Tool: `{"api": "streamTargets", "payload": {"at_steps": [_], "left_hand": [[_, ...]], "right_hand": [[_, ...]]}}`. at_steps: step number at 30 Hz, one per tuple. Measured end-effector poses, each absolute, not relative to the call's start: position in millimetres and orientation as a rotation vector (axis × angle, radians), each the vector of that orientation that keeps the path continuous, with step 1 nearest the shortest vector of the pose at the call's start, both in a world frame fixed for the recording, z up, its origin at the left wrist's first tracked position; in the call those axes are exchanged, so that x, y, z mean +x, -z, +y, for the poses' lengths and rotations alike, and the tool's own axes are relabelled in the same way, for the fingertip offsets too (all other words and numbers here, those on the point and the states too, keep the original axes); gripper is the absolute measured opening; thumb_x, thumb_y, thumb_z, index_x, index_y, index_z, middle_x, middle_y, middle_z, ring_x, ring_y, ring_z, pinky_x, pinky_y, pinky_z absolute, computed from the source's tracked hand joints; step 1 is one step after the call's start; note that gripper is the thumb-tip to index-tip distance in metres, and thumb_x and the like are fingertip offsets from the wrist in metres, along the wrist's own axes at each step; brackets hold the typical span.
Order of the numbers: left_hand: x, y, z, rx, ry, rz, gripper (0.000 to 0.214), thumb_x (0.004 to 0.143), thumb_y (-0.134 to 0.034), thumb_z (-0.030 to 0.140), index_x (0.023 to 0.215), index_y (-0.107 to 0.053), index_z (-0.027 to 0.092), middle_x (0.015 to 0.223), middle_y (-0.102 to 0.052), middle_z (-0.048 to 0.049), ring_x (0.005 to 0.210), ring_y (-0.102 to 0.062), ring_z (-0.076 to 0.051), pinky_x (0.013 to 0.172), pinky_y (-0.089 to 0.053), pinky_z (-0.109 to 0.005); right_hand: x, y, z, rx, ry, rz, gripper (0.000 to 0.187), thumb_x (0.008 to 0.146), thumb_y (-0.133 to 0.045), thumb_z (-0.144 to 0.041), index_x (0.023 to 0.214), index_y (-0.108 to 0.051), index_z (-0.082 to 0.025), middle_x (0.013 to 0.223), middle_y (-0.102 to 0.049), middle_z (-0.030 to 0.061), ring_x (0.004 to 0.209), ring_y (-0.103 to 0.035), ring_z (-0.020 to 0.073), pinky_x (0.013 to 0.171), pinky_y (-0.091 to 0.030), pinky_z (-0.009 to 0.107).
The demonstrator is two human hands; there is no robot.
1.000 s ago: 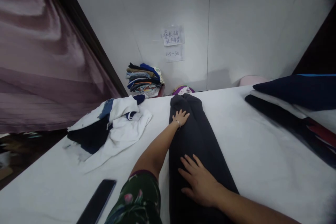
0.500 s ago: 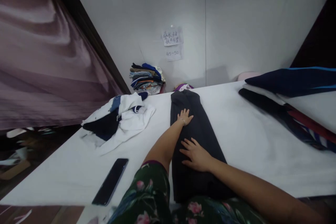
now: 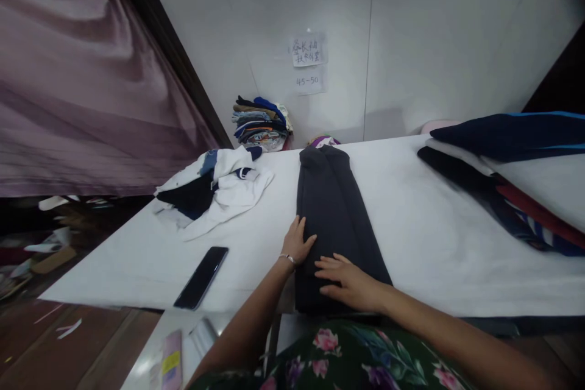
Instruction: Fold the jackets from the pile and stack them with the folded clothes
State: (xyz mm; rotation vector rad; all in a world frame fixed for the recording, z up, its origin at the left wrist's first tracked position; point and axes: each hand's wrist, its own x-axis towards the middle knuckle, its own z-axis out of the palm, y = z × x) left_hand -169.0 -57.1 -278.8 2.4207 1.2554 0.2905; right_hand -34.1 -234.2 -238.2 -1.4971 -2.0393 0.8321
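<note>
A dark grey garment [image 3: 326, 195], folded into a long narrow strip, lies flat on the white table, reaching from its near edge to the far edge. My left hand [image 3: 298, 242], with a bracelet at the wrist, rests on the garment's left edge, fingers apart. Lower down, my right hand [image 3: 350, 283] lies flat across the near part of the cloth with fingers spread. Neither hand grips anything. What kind of garment it is cannot be made out from the folded shape.
White and dark clothes [image 3: 219, 186] lie crumpled at the left, with a phone [image 3: 201, 277] nearer me. Folded clothes [image 3: 507, 140] are stacked at the right edge of the white table [image 3: 434, 244]. Another clothes pile [image 3: 260, 125] stands beyond the far edge, below paper signs [image 3: 308, 64].
My left hand has drawn back toward me, from the middle of the grey garment to its left edge. My right hand stays on the near part. The view has shifted slightly.
</note>
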Motion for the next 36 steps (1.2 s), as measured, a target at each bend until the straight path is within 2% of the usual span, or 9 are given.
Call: {"api": "streamTargets", "payload": {"at_steps": [6,8,13,19,21,24,27,32,36], "left_hand": [[-184.4,277.1,-85.9,1.843,-0.564,1.407,0.079,0.075,-0.068,0.034,0.143,-0.033,0.017,0.140,-0.048,-0.0144,0.129,-0.046,-0.026,0.105,-0.039,-0.037],[-182.0,273.3,-86.9,1.617,-0.619,1.365,0.076,0.070,-0.075,0.031,0.137,-0.042,0.013,0.130,-0.058,-0.0151,0.119,-0.055,-0.026,0.101,-0.043,-0.036],[-175.2,269.9,-82.6,1.254,-0.503,1.087,0.046,0.063,-0.080,0.032,0.100,-0.066,0.010,0.102,-0.072,-0.0137,0.094,-0.068,-0.026,0.087,-0.054,-0.037],[-171.5,273.9,-84.0,1.244,-0.537,0.991,0.052,0.054,-0.082,0.021,0.102,-0.065,0.013,0.103,-0.072,-0.0102,0.097,-0.066,-0.026,0.088,-0.053,-0.038],[-173.3,269.1,-80.7,1.261,-0.533,0.981,0.053,0.052,-0.081,0.019,0.103,-0.065,0.013,0.103,-0.072,-0.0099,0.096,-0.066,-0.026,0.088,-0.053,-0.038],[-189.8,252.2,-67.3,1.290,-0.482,0.947,0.056,0.051,-0.080,0.019,0.104,-0.063,0.013,0.100,-0.072,-0.0089,0.094,-0.066,-0.026,0.087,-0.053,-0.039],[-226.7,230.7,-45.6,1.374,-0.347,0.946,0.055,0.049,-0.078,0.020,0.101,-0.064,0.014,0.094,-0.073,-0.0066,0.091,-0.067,-0.026,0.084,-0.053,-0.038],[-297.2,217.5,-13.6,1.474,-0.111,1.072,0.051,0.046,-0.076,0.020,0.096,-0.064,0.016,0.081,-0.073,-0.0023,0.082,-0.068,-0.026,0.077,-0.054,-0.037],[-319.7,227.1,-8.2,1.483,-0.077,1.134,0.051,0.047,-0.074,0.022,0.096,-0.064,0.018,0.081,-0.073,-0.0009,0.081,-0.068,-0.025,0.075,-0.055,-0.036]], "right_hand": [[47.4,263.0,-214.9,-1.720,-0.411,-1.357,0.051,0.084,-0.054,-0.043,0.131,-0.055,-0.023,0.145,-0.043,0.0095,0.135,-0.036,0.0253,0.112,-0.028,0.047],[74.8,272.5,-201.6,-1.807,-0.531,-1.065,0.060,0.080,-0.060,-0.041,0.136,-0.048,-0.022,0.142,-0.047,0.0109,0.128,-0.046,0.0275,0.106,-0.037,0.047],[102.0,272.3,-169.4,-1.681,-0.897,-0.514,0.082,0.071,-0.073,-0.035,0.143,-0.037,-0.017,0.133,-0.054,0.0176,0.105,-0.062,0.0288,0.085,-0.052,0.041],[105.5,261.3,-129.1,-1.613,-0.967,-0.391,0.090,0.066,-0.078,-0.029,0.143,-0.034,-0.016,0.120,-0.062,0.0192,0.099,-0.064,0.0252,0.079,-0.054,0.037],[102.3,260.4,-120.8,-1.577,-1.007,-0.368,0.080,0.063,-0.078,-0.021,0.135,-0.043,-0.012,0.106,-0.069,0.0166,0.087,-0.067,0.0242,0.072,-0.056,0.036],[84.6,260.4,-122.6,-1.484,-1.097,-0.344,0.050,0.064,-0.071,-0.013,0.113,-0.058,-0.011,0.080,-0.072,0.0096,0.069,-0.067,0.0218,0.063,-0.057,0.035],[47.4,264.9,-141.6,-1.365,-1.179,-0.323,0.031,0.068,-0.067,-0.012,0.099,-0.062,-0.014,0.077,-0.072,0.0067,0.067,-0.068,0.0200,0.063,-0.058,0.033],[-23.7,280.0,-177.5,-1.119,-1.361,-0.315,0.026,0.068,-0.070,-0.014,0.092,-0.063,-0.015,0.085,-0.073,0.0059,0.072,-0.069,0.0170,0.068,-0.058,0.029],[-18.3,274.1,-169.5,-1.012,-1.448,-0.308,0.028,0.071,-0.071,-0.016,0.098,-0.062,-0.015,0.087,-0.073,0.0065,0.074,-0.069,0.0163,0.071,-0.057,0.029]]}}
